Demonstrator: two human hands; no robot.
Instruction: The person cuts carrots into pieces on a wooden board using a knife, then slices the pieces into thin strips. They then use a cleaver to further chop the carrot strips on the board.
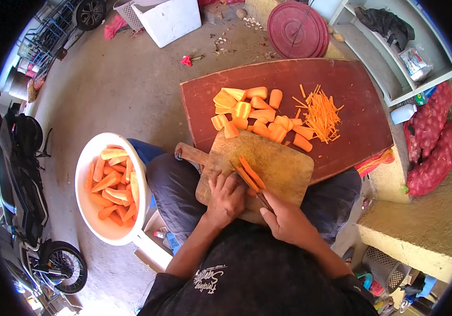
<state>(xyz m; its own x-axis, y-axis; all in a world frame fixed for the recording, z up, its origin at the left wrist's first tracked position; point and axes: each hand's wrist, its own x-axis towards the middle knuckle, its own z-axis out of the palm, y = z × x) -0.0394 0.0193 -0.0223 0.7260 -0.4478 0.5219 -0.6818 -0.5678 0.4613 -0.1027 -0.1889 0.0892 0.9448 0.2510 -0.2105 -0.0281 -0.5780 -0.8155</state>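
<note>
A wooden cutting board (284, 163) lies across my lap, its handle to the left. My right hand (287, 220) grips a knife (264, 201) by its handle, the blade slanting up-left over the board. Cut carrot slices (251, 173) lie along the blade's right side. My left hand (226, 196) presses on the board left of the blade with fingers curled and bunched. A bit of carrot (251, 193) peeks out beside its fingertips; the rest is hidden. Beyond the board are carrot chunks (260, 114) and a heap of thin carrot strips (323, 117).
A dark red wooden table (357, 152) carries the carrots. On the left stands a white tub (82, 210) of peeled carrots. Red net sacks of onions (431, 158) and a white shelf (357, 45) are at right. Motorbikes (31, 210) stand far left.
</note>
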